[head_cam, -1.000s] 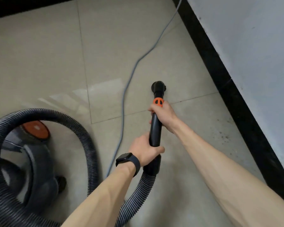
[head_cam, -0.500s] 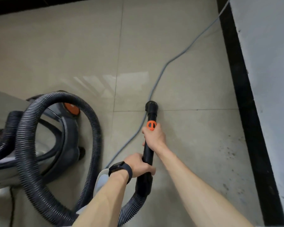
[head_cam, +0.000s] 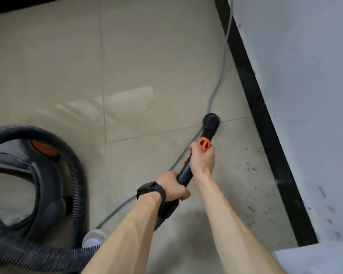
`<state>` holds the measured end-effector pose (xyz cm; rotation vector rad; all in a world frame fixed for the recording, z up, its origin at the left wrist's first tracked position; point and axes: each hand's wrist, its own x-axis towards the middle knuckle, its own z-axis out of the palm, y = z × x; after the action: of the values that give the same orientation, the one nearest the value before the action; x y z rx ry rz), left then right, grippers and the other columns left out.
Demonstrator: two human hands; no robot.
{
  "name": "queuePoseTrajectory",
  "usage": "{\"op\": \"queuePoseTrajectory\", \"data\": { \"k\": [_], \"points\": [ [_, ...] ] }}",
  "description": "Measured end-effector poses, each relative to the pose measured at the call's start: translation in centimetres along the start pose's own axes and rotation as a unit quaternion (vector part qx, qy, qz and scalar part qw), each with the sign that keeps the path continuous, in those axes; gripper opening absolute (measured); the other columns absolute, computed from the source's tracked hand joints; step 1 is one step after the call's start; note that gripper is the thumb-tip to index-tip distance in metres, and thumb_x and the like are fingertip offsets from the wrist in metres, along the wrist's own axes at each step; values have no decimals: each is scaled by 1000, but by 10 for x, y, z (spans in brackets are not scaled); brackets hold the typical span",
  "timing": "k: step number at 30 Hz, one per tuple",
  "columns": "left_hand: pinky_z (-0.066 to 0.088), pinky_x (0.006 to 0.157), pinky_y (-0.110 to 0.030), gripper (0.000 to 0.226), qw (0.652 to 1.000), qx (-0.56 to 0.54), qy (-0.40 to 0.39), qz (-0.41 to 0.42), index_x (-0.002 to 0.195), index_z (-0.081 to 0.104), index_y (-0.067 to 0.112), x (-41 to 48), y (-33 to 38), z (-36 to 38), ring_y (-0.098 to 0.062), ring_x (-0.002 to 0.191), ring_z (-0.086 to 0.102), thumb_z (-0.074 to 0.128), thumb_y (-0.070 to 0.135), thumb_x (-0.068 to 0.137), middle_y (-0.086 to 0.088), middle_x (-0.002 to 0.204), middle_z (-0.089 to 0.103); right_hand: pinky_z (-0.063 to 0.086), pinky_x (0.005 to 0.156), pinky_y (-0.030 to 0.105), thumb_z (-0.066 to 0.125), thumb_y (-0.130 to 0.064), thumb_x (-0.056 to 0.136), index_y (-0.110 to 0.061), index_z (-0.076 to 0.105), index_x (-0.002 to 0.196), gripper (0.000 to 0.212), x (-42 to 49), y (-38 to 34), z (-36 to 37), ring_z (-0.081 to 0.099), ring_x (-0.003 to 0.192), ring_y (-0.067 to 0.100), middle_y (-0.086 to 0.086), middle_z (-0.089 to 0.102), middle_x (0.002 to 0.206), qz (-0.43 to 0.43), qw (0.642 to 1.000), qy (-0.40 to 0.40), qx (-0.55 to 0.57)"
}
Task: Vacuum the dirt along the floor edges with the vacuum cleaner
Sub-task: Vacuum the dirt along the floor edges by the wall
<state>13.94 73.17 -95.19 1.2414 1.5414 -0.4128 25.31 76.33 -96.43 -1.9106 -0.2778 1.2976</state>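
Grey cable [head_cam: 218, 80] lies beside the nozzle [head_cam: 211, 120] — dirt specks [head_cam: 249, 169] along black skirting [head_cam: 262, 119]

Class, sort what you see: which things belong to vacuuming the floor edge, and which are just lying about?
In use: vacuum cleaner, ribbed hose, black wand held by left hand and right hand, dirt specks beside the black skirting, grey cord (probably its power lead).
Lying about: white round object near the hose, unidentifiable; smartwatch, merely worn.

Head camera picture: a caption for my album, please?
Left hand and right hand grip the black vacuum wand, its round nozzle aimed at beige tiles near dirt specks along the black skirting.
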Motion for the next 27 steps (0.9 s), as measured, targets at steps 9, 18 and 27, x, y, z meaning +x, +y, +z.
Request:
{"op": "queuePoseTrajectory", "data": {
  "k": [9, 18, 27],
  "points": [
    [61, 78, -39, 47, 982, 118, -141, 31, 84, 76, 17, 34, 43, -21, -20, 80, 72, 78, 37, 42, 0, 83, 76, 52, 60, 37, 63, -15, 87, -13, 54, 102, 18, 16, -19, -18, 53, 42, 16, 2, 58, 73, -44, 996, 15, 79],
    [58, 87, -41, 50, 947, 229, -217, 65, 83, 78, 12, 32, 41, 6, -24, 88, 73, 73, 32, 37, -3, 85, 77, 52, 59, 32, 73, -19, 90, -15, 58, 104, 21, -8, 28, -56, 60, 51, 15, 4, 63, 74, 25, 967, 88, 239],
    [62, 71, -36, 53, 932, 321, -153, 63, 82, 70, 16, 15, 5, -18, -23, 75, 73, 76, 34, 32, -3, 82, 74, 50, 54, 31, 73, -24, 93, -14, 53, 87, 23, -42, 53, -24, 52, 47, 18, 1, 54, 60, 85, 921, 57, 377]
  ]
}}
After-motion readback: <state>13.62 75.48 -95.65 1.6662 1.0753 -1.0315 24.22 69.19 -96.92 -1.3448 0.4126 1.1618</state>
